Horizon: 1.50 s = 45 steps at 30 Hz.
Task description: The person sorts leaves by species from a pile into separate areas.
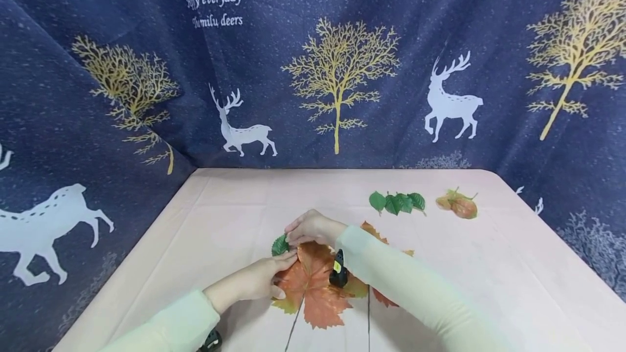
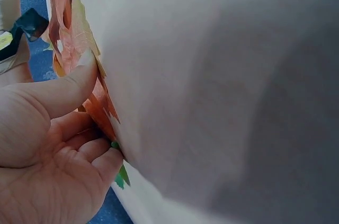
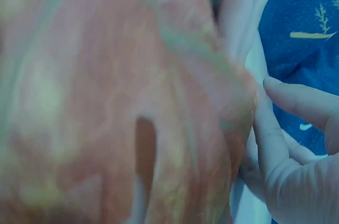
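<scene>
A large orange-red artificial maple leaf [image 1: 323,292] with a long dark stem lies in front of me. My left hand [image 1: 261,278] rests at its left side, fingers stretched toward the top lobe and thumb lower down. In the left wrist view the left thumb [image 2: 79,83] presses the leaf's edge, apart from the bent fingers. A toothed green leaf [image 1: 280,245] sits at the upper left edge of the maple leaf. My right hand [image 1: 313,227] reaches over from the right and pinches the green leaf's edge; in the right wrist view the orange leaf hides the fingertips' contact.
More orange leaves [image 1: 374,231] lie under my right forearm, with a second dark stem [image 1: 369,316] beside the first. Further back on the pale pink table [image 1: 244,194] are a row of several green leaves [image 1: 398,203] and a small brownish-orange leaf cluster [image 1: 458,203]. A dark blue deer-print cloth [image 1: 381,102] hangs behind.
</scene>
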{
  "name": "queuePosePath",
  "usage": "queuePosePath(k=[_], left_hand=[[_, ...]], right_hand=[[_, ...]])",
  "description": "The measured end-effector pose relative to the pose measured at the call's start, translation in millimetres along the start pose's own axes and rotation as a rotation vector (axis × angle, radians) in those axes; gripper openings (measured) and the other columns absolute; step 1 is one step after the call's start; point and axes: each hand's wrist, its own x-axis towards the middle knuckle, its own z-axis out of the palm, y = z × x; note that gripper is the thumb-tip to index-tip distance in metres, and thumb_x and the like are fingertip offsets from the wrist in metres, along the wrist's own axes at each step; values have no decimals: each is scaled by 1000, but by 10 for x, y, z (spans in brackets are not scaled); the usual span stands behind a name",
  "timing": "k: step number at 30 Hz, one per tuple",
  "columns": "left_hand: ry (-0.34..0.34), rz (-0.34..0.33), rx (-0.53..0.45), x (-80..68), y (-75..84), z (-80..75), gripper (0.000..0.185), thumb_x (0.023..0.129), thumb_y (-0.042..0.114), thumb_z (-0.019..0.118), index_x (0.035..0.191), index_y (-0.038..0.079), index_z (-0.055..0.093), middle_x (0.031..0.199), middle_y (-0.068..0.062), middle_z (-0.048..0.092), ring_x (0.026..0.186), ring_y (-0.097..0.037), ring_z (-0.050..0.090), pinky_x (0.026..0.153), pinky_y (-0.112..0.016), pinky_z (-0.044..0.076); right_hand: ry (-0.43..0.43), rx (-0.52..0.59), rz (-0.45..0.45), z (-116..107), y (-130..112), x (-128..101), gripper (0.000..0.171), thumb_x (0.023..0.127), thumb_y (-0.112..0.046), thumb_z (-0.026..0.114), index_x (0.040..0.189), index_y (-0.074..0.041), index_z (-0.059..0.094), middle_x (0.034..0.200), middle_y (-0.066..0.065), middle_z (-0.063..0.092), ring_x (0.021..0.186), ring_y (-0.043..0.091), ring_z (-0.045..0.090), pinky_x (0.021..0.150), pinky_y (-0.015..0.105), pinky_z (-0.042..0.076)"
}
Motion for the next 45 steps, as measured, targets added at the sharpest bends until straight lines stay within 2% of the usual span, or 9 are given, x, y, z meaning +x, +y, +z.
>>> queuePosePath(k=[9,18,24,31,36,39,41,43,45], left_hand=[[-6,-4,-7,-9,21,11,80,79,8,76,146,-4,36,157,-20,26,141,-43,30,113,-56,31],[4,2,28,-1,41,-8,79,79,7,76,146,-4,36,157,-21,26,141,-42,30,113,-55,31],[1,5,13,16,60,-15,82,77,6,77,147,-3,35,157,-21,26,141,-42,31,113,-54,32],[4,0,13,3,38,-4,83,76,7,78,147,-2,35,157,-21,27,140,-41,32,112,-54,33],[5,2,-3,-3,20,4,84,76,7,78,147,-1,35,157,-21,27,141,-42,31,113,-55,31],[9,10,-2,2,17,-7,83,76,7,78,147,-2,36,157,-21,27,141,-42,31,113,-56,31],[14,9,6,-1,19,-16,84,75,7,78,147,-2,36,157,-20,28,140,-42,32,112,-56,33],[14,5,3,-4,19,-20,84,76,7,78,147,-1,36,157,-20,27,141,-41,32,112,-55,32],[16,-1,4,-5,13,-18,84,76,7,78,148,0,35,157,-19,27,141,-41,32,113,-54,32]], right_hand=[[57,-11,17,81,42,30,15,81,11,68,96,10,71,89,21,73,77,25,74,72,31,61],[49,-3,0,38,35,34,17,83,10,67,99,9,71,85,20,73,63,15,70,70,30,61],[66,32,14,-18,57,52,17,82,11,67,98,8,71,79,18,73,58,14,67,66,28,61],[66,3,23,-45,58,75,17,82,5,71,99,1,73,75,11,73,61,14,69,60,24,57],[98,21,41,-104,33,96,20,82,4,70,101,-1,73,79,12,73,67,17,69,73,31,59],[113,3,12,-178,-2,92,21,84,1,69,105,-2,73,89,13,74,78,22,72,89,39,56],[113,-38,-4,-236,-35,73,21,86,-3,69,107,-5,73,95,12,75,84,22,72,101,45,49],[106,-49,-6,-296,-66,53,22,87,-4,69,108,-5,73,100,11,74,89,22,72,106,49,45],[101,-56,-3,-359,-93,32,22,87,-4,68,109,-6,72,104,10,73,90,21,72,106,48,45]])
